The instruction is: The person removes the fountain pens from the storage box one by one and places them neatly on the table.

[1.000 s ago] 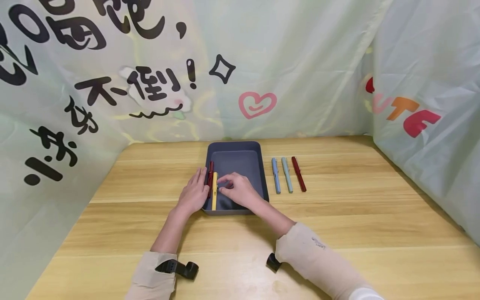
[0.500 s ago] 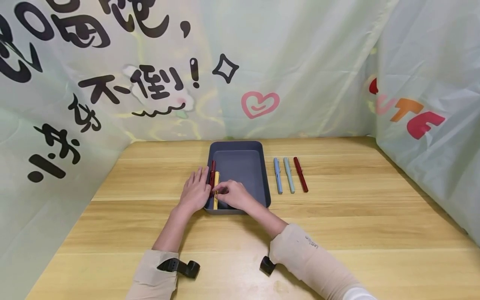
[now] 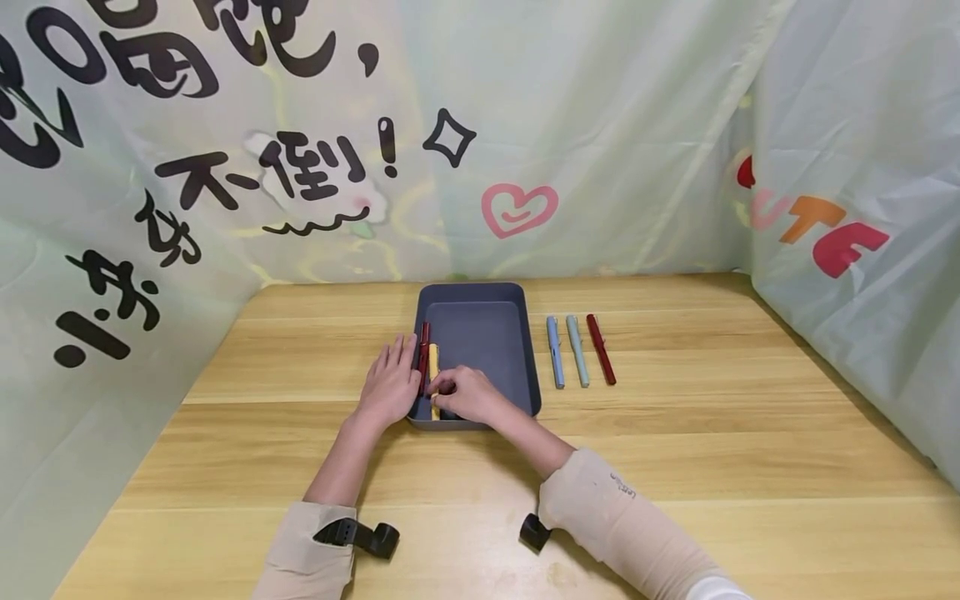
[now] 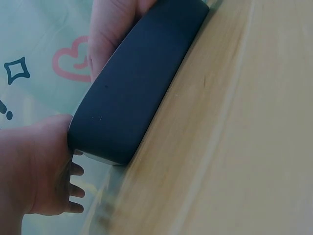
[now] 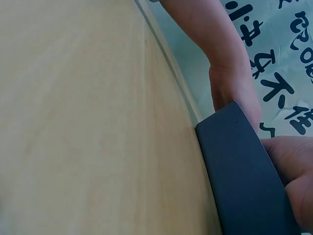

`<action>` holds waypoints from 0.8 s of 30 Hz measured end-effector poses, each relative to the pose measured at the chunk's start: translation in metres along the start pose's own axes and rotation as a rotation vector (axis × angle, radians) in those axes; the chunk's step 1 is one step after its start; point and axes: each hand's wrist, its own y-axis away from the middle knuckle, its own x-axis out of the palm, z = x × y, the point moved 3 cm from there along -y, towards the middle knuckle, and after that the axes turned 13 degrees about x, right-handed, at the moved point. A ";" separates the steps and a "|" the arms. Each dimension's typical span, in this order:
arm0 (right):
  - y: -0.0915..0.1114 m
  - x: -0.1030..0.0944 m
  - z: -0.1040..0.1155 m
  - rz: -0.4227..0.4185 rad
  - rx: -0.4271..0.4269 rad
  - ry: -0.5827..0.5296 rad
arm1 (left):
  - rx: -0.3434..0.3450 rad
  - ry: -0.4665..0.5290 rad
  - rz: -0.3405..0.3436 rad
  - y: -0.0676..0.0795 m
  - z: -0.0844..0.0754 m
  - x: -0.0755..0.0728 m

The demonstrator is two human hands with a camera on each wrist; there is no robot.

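Note:
A dark grey tray [image 3: 480, 329] holds a dark red pen [image 3: 424, 362] along its left wall and a yellow pen [image 3: 434, 358] just right of it. My right hand [image 3: 468, 393] reaches in over the near wall and pinches the yellow pen's near half between thumb and finger. My left hand [image 3: 388, 387] rests on the tray's left rim, fingers straight and pointing away from me. In the left wrist view the tray's outer wall [image 4: 132, 88] stands between both hands. The pens are hidden from both wrist views, as are the right fingertips.
Right of the tray, a blue pen [image 3: 555, 352], a pale green pen [image 3: 577, 350] and another dark red pen [image 3: 602, 350] lie side by side on the wooden table [image 3: 675, 433]. A printed cloth [image 3: 615, 150] hangs behind the table and along its sides.
My right hand has come slightly nearer along the yellow pen and its fingers have closed on it. The yellow pen has shifted slightly right, away from the red one. My left hand keeps its place.

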 end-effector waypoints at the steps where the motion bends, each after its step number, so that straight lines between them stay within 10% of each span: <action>1: 0.000 -0.001 0.000 -0.007 -0.001 0.004 | 0.000 0.001 0.000 0.000 0.000 0.000; 24: 0.002 -0.015 -0.009 -0.075 0.079 0.133 | -0.002 0.025 -0.005 0.000 0.000 0.000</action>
